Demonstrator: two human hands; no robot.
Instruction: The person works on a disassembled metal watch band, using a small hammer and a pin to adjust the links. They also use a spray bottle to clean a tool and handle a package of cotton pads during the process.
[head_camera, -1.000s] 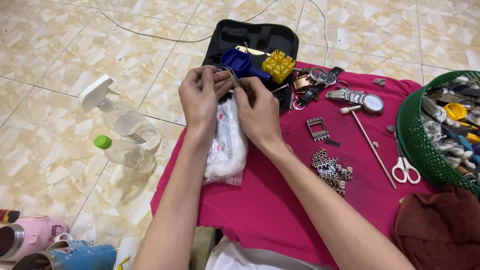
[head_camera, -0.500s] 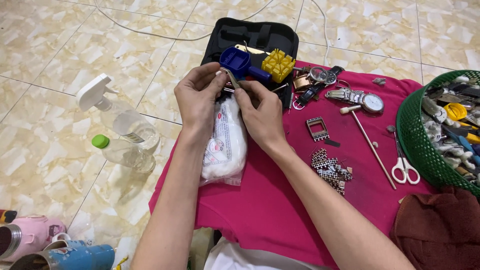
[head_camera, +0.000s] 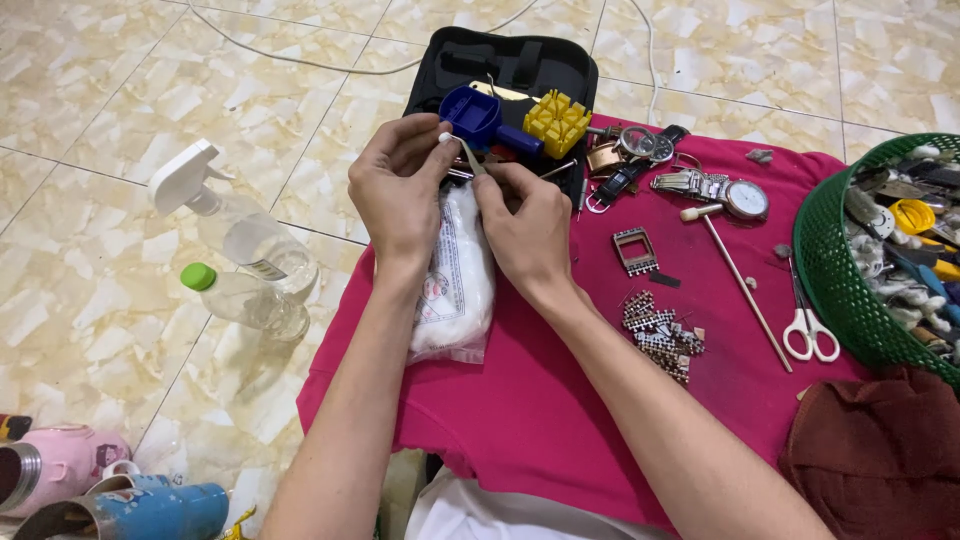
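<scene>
Pink cloth (head_camera: 560, 420) spread on the tiled floor carries the work; green basket (head_camera: 830, 270) of odds at the right edge, black tool case (head_camera: 520, 62) open at the top. Bag of cotton wool (head_camera: 462, 275) lies on the cloth right under both hands. Left hand (head_camera: 395, 190) has its grip pinched together on a small white wad (head_camera: 445, 138), prob. cotton, held just above the bag; right hand (head_camera: 530, 228) has its grip closed on thin metal tweezers (head_camera: 470, 158), tips up against the wad. Step in hand, I judge: getting the cotton onto the tweezer tips; next move needs a steady pinch & small twist, w/o dropping the wad. Loose watch links (head_camera: 660, 328), scissors (head_camera: 808, 328), watches (head_camera: 715, 190) lie untouched nearby.
</scene>
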